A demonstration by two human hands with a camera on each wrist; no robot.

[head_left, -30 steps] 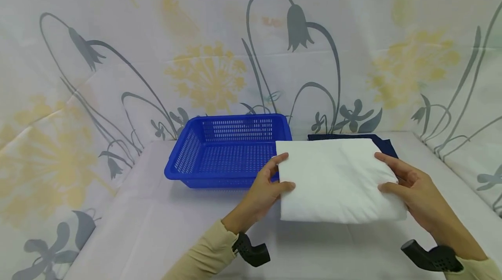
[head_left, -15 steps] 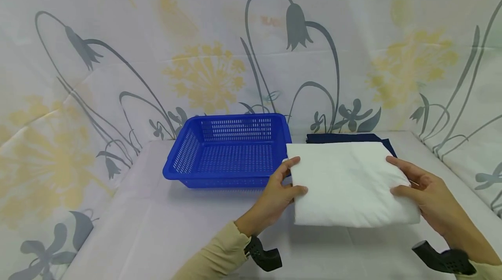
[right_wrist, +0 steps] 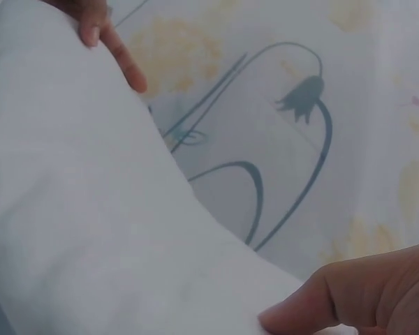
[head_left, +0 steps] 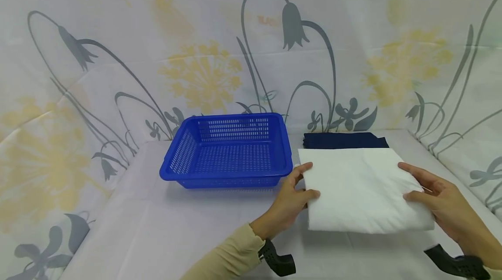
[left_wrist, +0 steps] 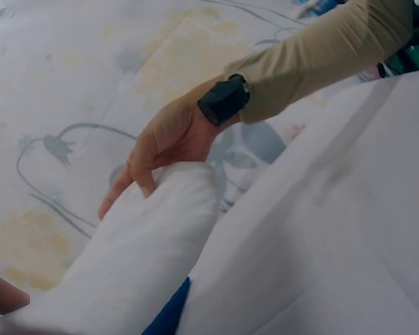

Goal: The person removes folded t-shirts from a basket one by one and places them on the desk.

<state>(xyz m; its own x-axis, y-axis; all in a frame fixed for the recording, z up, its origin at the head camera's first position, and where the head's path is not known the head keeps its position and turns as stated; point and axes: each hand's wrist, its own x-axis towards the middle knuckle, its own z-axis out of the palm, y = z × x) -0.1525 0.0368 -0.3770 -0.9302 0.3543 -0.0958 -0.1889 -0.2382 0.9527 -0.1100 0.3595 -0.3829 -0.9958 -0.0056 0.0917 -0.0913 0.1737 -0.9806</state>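
A folded white cloth (head_left: 364, 190) is held between my two hands, over the table, with a shadow beneath it. My left hand (head_left: 288, 201) pinches its left edge, thumb on top. At the right edge my right hand (head_left: 443, 199) grips it the same way, and the left wrist view shows this right hand (left_wrist: 178, 136) at the cloth's far end. The cloth's upper face fills much of the right wrist view, where my right thumb (right_wrist: 300, 307) presses on it. The fingers under the cloth are mostly hidden.
An empty blue perforated plastic basket (head_left: 225, 180) stands on the white-covered table (head_left: 164, 232), left of my hands. Behind the white cloth lies a folded navy cloth (head_left: 343, 140). A flower-printed curtain (head_left: 196, 22) rises at the back and sides.
Both hands have carried the white cloth to the right and slightly nearer to me, away from the basket. More of the navy cloth's front shows. The grip is the same.
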